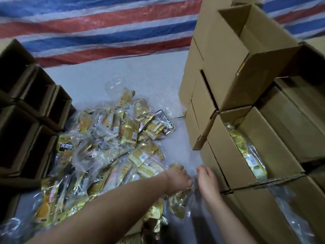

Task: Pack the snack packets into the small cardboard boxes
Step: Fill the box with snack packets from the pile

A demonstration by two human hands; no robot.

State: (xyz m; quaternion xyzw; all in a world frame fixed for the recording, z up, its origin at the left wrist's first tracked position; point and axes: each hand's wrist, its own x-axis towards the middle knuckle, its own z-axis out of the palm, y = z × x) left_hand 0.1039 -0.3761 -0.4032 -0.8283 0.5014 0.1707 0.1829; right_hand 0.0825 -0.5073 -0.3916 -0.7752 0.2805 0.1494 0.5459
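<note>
A heap of gold snack packets [112,147] in clear wrappers lies on the pale floor in the middle. My left hand [177,178] reaches to the heap's right edge, its fingers curled over a gold packet [178,202] that hangs below the palm. Just to the right, my right hand [207,182] is stretched forward with relaxed fingers and holds nothing I can make out. Beside it stands an open small cardboard box [226,155] with gold packets [246,150] lying inside.
Stacked small cardboard boxes [219,67] fill the right side, some open at the top. Dark open boxes [26,120] are stacked on the left. A red, white and blue striped tarp [105,29] covers the floor at the back. Loose clear plastic [290,208] lies over the lower right boxes.
</note>
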